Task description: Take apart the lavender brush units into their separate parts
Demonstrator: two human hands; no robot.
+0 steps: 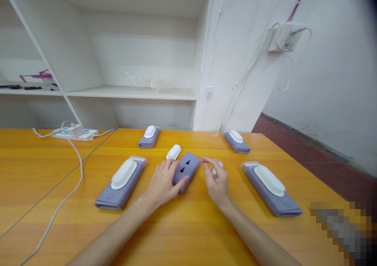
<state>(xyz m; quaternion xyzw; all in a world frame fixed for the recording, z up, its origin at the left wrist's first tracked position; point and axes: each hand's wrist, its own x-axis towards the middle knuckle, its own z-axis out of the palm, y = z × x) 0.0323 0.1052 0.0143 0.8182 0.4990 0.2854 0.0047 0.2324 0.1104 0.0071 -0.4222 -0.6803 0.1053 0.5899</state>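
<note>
My left hand (165,181) grips a grey-purple box-shaped holder (190,164) by its left side, thumb on the near end and fingers along the far edge. Two dark keyhole-shaped slots show in the holder's upturned face. Just right of it is my right hand (217,181), thumb and index finger apart, the index fingertip close to the holder's edge. Partly hidden behind those right fingers is a small white piece (217,167); I cannot tell whether they touch it. A loose white oval piece (173,152) lies on the table beyond my left fingers.
Several similar holders with white ovals on top stand around: near left (129,195), near right (268,195), far left (149,140), far right (237,146). A power strip (88,134) and white cable (81,164) lie left on the wooden table (188,234). Shelves (141,93) rise behind.
</note>
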